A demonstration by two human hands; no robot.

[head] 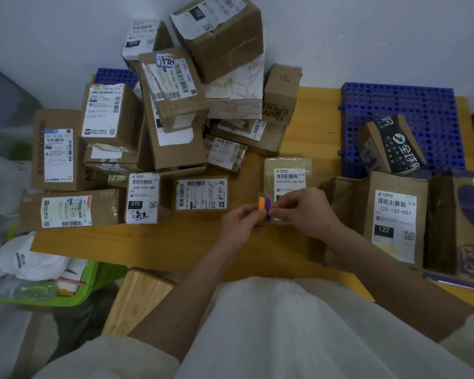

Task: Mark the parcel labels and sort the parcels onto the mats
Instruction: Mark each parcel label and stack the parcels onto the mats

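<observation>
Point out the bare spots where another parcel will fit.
Free: most of the blue mat behind the black-taped box; the wooden table strip along the near edge, left of the hands. Crowded: the parcel heap at left.

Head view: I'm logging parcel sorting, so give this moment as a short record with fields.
left hand: pinching the orange end of the marker
right hand: pinching its purple end
marker: held by both hands above the table
nearest parcel: flat packet labelled 010-010-L30-551, just beyond the hands
right mat: blue, one black-taped box on it
left pile: many boxes stacked, over another blue mat
</observation>
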